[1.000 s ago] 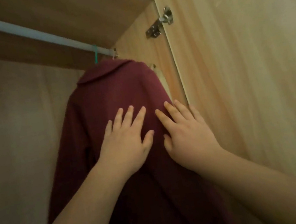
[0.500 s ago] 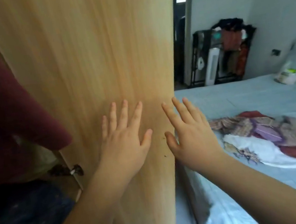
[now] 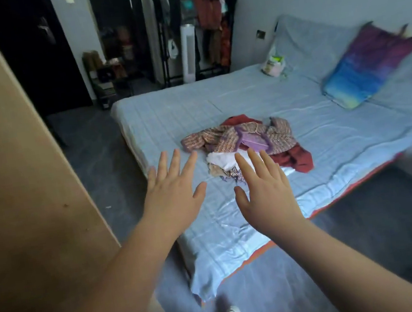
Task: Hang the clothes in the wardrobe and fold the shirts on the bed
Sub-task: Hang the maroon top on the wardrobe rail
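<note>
A second ago both hands lay flat on a maroon coat hanging in the wardrobe; the view has since swung past the wardrobe door (image 3: 16, 184) to the bed (image 3: 331, 142). The left hand (image 3: 172, 195) and right hand (image 3: 263, 190) now hover spread and empty before the heap of clothes (image 3: 245, 142) lying mid-bed. The coat seems done, so the next garment likely comes from this heap.

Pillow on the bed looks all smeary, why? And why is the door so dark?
Head view: the pillow is streaked by motion blur, like the whole right edge; the door is unlit, so it looks nearly black; the bed shows a pale sheen near its front corner.
</note>
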`<state>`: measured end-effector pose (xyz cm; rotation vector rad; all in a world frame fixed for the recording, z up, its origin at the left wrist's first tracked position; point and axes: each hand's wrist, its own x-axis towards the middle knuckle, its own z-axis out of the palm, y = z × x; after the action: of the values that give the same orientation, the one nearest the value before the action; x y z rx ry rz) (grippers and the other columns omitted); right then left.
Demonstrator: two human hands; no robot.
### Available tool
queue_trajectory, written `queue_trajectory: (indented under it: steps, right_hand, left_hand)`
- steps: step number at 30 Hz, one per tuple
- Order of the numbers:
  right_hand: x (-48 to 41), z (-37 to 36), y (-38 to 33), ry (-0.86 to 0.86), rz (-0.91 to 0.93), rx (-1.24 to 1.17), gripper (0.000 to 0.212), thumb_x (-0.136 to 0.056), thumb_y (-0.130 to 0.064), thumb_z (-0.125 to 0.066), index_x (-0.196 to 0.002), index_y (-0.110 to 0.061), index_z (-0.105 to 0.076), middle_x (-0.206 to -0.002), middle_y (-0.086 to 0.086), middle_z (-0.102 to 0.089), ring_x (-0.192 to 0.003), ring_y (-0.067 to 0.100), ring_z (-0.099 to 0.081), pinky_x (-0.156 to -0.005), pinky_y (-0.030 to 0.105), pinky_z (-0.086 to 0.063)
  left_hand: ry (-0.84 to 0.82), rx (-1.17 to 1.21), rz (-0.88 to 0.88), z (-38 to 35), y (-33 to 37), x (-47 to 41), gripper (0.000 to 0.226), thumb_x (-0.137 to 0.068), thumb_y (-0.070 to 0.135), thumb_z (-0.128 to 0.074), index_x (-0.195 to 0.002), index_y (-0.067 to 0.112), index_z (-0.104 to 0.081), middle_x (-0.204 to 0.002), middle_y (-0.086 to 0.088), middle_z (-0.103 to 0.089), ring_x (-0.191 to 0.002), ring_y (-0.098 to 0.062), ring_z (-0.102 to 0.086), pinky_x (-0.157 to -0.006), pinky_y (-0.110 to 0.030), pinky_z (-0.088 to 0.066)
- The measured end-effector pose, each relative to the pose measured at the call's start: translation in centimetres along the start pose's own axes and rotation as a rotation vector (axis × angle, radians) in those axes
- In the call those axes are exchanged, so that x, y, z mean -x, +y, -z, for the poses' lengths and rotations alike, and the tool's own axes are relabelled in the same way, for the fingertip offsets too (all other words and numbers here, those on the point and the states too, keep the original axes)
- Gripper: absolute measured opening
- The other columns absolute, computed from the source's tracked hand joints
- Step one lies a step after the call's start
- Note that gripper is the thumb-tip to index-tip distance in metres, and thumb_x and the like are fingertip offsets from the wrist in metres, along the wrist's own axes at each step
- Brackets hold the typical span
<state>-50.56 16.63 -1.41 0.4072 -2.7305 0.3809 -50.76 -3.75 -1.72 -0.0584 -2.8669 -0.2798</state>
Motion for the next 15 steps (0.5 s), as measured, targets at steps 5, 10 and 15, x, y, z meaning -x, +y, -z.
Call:
queue_trajectory:
  steps: [5, 10, 15]
  right_hand:
    - [-5.9, -2.8, 8.7, -0.029, -0.104, 0.069, 0.069, -0.089, -0.034, -0.059, -0.152, -0.020, -0.036, -0.158, 0.009, -0.034, -0.147, 0.034, -0.026, -0.116, 0.051, -0.027]
    - [-12.9, -5.4, 17.1, -0.082, -0.169, 0.140, 0.066, -0.091, -0.035, -0.056, -0.152, -0.023, -0.033, -0.158, 0.006, -0.034, -0.148, 0.031, -0.023, -0.118, 0.050, -0.026]
    - [-18.6, -7.8, 23.9, -0.108, -0.237, 0.139, 0.066, -0.091, -0.034, -0.056, -0.152, -0.023, -0.032, -0.158, 0.005, -0.034, -0.148, 0.031, -0.024, -0.119, 0.049, -0.025]
  left_hand:
    - [-0.063, 0.021, -0.108, -5.9, 4.0, -9.0, 0.070, -0.098, 0.056, -0.035, -0.158, 0.031, -0.011, -0.167, -0.006, -0.013, -0.153, -0.030, -0.003, -0.121, -0.052, -0.009]
    - [-0.145, 0.063, -0.158, -12.5, 7.9, -18.8, 0.068, -0.098, 0.056, -0.032, -0.158, 0.031, -0.012, -0.167, -0.006, -0.011, -0.153, -0.030, -0.003, -0.122, -0.052, -0.010]
    - [-0.227, 0.081, -0.202, -17.6, 11.5, -27.1, 0.068, -0.098, 0.055, -0.035, -0.158, 0.031, -0.014, -0.167, -0.006, -0.010, -0.153, -0.030, -0.004, -0.120, -0.053, -0.015]
